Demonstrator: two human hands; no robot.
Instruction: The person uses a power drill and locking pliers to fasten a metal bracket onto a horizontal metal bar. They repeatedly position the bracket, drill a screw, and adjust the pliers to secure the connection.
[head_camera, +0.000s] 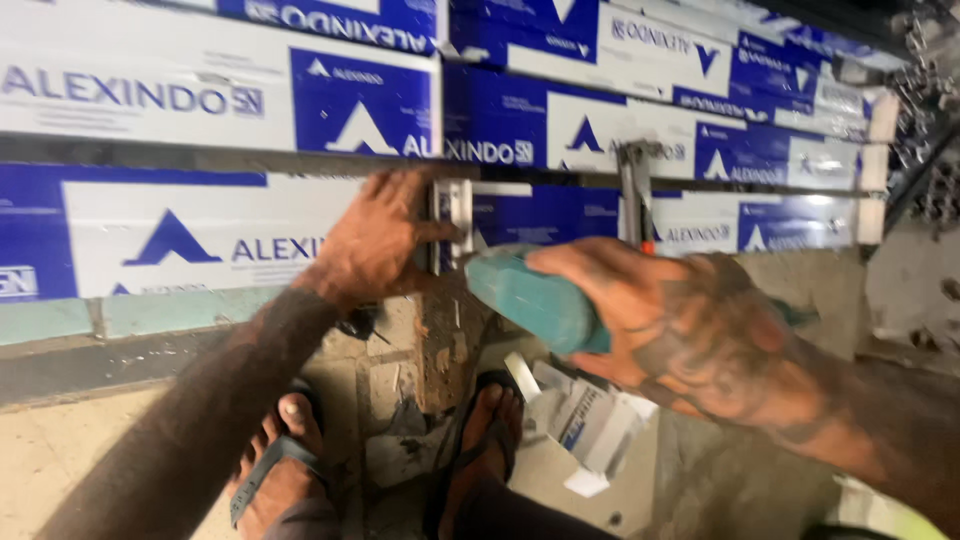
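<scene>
Left hand (375, 240) clamps metal bracket (452, 215); right hand (670, 320) grips teal power tool (535, 295), tip hidden.

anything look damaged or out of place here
The floor between the sandalled feet is broken up, with cracked, chipped patches and loose debris. A small opened carton lies tipped on the ground below the right hand holding the teal power tool.

Teal power tool (535, 300): smooth plastic body. Bracket (452, 212): bare bright metal. Long profiles (250, 100): glossy blue-white printed wrap. Floor (60, 450): rough, dusty concrete. Sandals (275, 455): matt rubber.
</scene>
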